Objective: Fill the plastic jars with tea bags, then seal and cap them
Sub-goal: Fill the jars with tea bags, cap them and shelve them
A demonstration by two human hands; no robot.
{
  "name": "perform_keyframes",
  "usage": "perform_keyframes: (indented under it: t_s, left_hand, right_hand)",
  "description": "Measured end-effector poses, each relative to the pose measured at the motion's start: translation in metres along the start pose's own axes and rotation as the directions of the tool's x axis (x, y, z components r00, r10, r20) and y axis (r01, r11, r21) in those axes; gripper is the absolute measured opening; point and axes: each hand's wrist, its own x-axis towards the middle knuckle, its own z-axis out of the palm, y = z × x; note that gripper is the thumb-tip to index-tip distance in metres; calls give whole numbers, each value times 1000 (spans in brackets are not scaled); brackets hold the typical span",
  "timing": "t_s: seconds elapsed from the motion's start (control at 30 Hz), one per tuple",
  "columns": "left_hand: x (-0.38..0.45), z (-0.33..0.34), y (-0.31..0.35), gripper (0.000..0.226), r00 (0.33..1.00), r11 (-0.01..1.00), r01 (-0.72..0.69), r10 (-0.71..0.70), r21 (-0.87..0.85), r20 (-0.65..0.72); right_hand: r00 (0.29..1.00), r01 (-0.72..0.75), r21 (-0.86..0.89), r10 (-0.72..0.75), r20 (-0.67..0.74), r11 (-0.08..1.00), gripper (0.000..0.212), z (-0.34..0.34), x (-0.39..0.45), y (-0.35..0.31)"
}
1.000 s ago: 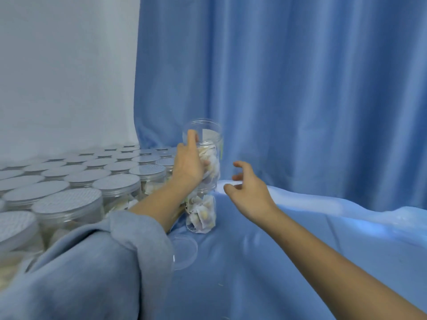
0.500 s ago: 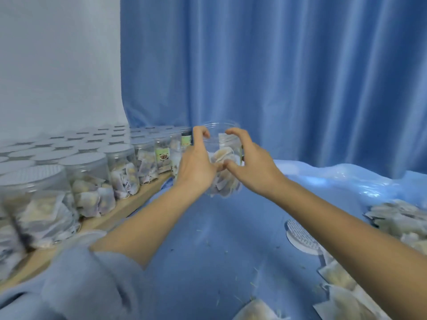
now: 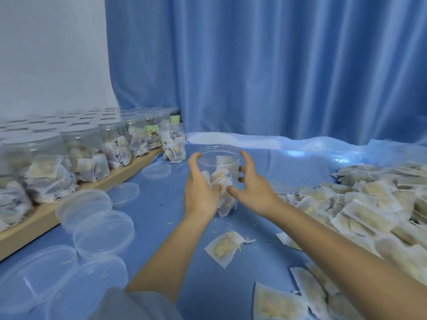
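Blue-draped table [image 3: 143, 227], curtain behind. Largest mass: heap of loose tea bags [image 3: 360, 204] from 2 to 4 o'clock of the hands, spilling toward the near right edge. At 9 to 10 o'clock, rows of capped jars [image 3: 83, 153] on a wooden board [image 3: 34, 218]; a further filled jar, its cap not discernible, [image 3: 174, 144] stands off the board at 11 o'clock. Clear caps [image 3: 101, 229] lie scattered at 8 o'clock.

Centre: open jar [image 3: 219, 179], upright, long axis vertical, mouth up, uncapped, part-filled with bags in the lower half. Whether its base rests on the cloth I cannot tell; the bottom is hidden by the hands.

Left hand [image 3: 201, 188] cups the jar's left wall, fingers curved around it. Right hand [image 3: 250, 188] cups the right wall, thumb low at the front, fingers wrapped behind. Jar sits squarely between them, both equally near.

One stray tea bag [image 3: 223, 247] lies at 6 o'clock, just beside the right forearm.

Judgement: the jar needs more bags; supply lies right, so the right hand is the nearer one to fetch while the left steadies.
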Motion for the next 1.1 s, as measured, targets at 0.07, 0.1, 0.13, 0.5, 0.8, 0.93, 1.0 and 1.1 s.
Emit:
perform_keyframes:
  t_s: [0.07,0.1,0.13,0.5,0.8,0.93,1.0,1.1]
  left_hand:
    - [-11,2,-7,78,997,994,69,-72,-83,-28]
    - [-16,3,-12,77,992,986,116,-122,-121,-41]
    - [-21,4,-17,74,984,975,160,-169,-155,-52]
    - [-28,-3,-34,37,963,970,214,-230,-118,-142]
    - [-30,0,-42,31,972,972,206,-217,-115,-90]
    - [-30,4,-45,41,979,981,183,-188,-62,-81]
    - [-26,7,-44,62,974,975,218,-220,-45,-61]
    - [-14,17,-33,95,968,968,249,-249,24,-11]
  right_hand:
    - [997,-67,70,70,-42,995,71,1,-10,4]
    - [997,-61,51,64,-45,997,55,1,-17,5]
    - [1000,-29,-8,29,-2,1000,40,1,-25,6]
    - [932,284,-356,-169,321,890,17,5,-38,-11]
    - [868,216,-69,-224,-443,974,9,-25,40,-62]
    - [987,142,-232,-157,-44,962,35,-16,40,-27]
    - [945,174,-69,-187,-270,982,29,-17,28,-5]
    - [941,-39,-56,17,-338,998,33,-23,24,34]
